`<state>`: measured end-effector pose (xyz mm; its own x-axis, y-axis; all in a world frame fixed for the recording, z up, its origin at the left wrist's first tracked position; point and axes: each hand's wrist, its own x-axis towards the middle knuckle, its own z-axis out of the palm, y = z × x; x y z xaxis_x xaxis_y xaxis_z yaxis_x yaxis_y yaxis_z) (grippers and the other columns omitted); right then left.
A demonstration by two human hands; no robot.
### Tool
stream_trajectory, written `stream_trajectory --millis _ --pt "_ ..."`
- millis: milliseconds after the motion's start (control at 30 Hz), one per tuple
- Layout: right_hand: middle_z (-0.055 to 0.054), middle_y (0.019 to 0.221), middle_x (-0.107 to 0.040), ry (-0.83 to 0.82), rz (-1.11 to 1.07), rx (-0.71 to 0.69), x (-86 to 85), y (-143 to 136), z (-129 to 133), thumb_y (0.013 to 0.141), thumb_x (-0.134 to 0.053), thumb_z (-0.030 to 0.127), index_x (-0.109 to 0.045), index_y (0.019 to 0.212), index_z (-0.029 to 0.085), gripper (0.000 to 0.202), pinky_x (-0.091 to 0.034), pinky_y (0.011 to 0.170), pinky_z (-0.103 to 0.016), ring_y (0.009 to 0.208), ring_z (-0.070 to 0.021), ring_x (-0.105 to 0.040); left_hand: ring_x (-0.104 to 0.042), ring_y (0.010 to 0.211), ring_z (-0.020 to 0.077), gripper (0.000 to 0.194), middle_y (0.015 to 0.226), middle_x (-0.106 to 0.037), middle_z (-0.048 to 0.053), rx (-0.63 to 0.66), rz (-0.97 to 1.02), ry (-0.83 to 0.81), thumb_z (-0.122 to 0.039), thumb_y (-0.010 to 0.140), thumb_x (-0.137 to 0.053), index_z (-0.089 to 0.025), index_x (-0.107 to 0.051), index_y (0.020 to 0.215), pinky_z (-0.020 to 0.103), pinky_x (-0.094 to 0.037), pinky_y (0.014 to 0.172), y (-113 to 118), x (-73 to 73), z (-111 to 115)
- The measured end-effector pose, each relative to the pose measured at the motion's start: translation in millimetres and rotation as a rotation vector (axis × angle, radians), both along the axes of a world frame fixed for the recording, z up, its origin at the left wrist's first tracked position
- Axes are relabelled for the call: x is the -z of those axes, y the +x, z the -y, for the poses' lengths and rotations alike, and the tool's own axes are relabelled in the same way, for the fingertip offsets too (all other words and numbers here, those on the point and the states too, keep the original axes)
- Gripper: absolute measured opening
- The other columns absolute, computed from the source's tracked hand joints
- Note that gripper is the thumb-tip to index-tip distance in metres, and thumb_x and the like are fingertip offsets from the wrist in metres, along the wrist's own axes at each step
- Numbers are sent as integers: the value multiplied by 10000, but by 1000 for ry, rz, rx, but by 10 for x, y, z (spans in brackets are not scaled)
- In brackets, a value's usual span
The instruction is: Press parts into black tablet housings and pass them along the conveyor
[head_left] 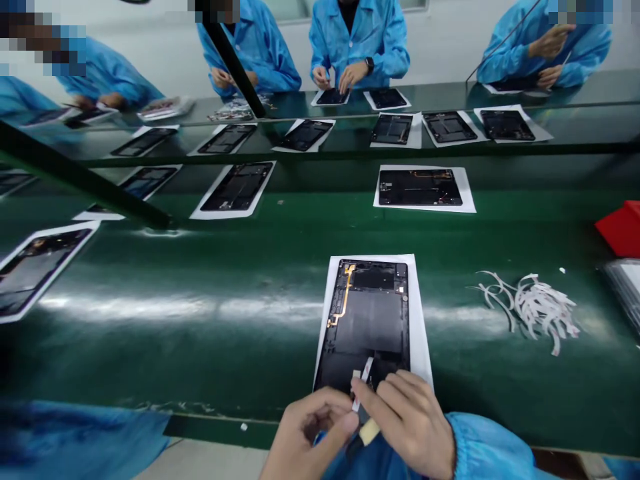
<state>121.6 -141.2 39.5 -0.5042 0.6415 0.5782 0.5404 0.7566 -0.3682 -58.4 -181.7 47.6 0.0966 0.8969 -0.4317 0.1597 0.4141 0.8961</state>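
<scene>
A black tablet housing (375, 320) lies on a sheet of white paper (423, 347) in front of me, with an orange flex cable (345, 297) along its left side. At its near end, my left hand (317, 427) pinches the lower end of a narrow white strip (367, 371). My right hand (413, 417) reaches in from the right, its index fingertip at the strip. Under its curled fingers shows a dark tool with a pale yellow band (369, 432), which the hand appears to hold. The fingers hide the housing's near edge.
Curled white strips (545, 307) lie in a heap to the right, near a red bin (623, 228). More housings on paper, one of them a tablet housing (420, 187), rest beyond. A green post (125, 200) slants across the left. Co-workers in blue (357, 40) sit opposite.
</scene>
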Motion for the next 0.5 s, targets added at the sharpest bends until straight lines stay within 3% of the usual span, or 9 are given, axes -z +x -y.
stream_trajectory --millis 100,200,367,500 --pt "4 626 -609 -115 -36 34 -8 34 56 1028 -338 189 -641 1135 128 327 -468 656 -260 580 -128 -591 -559 569 123 291 661 -647 34 4 -47 47 -425 858 -641 -148 -700 791 197 -453 545 -17 34 -23" --pt "8 679 -657 -188 -22 45 -46 132 98 1014 -420 270 -617 1175 168 274 -481 656 -247 627 -130 -637 -581 596 129 204 667 -663 30 55 -109 276 -331 860 -658 -164 -722 762 191 -454 561 4 64 -96" --pt "-25 748 -682 -164 158 26 -129 350 134 1035 -233 197 -569 1208 133 383 -498 680 -270 663 -146 -660 -618 656 126 139 752 -706 30 269 -179 723 -146 912 -577 -179 -695 848 183 -474 601 139 51 -300" --pt "-49 713 -666 -130 339 28 -232 448 156 1032 -142 191 -573 1161 77 464 -485 646 -282 614 -158 -648 -606 616 135 213 754 -700 41 478 -414 1030 -124 967 -448 -159 -652 913 229 -477 606 198 7 -419"
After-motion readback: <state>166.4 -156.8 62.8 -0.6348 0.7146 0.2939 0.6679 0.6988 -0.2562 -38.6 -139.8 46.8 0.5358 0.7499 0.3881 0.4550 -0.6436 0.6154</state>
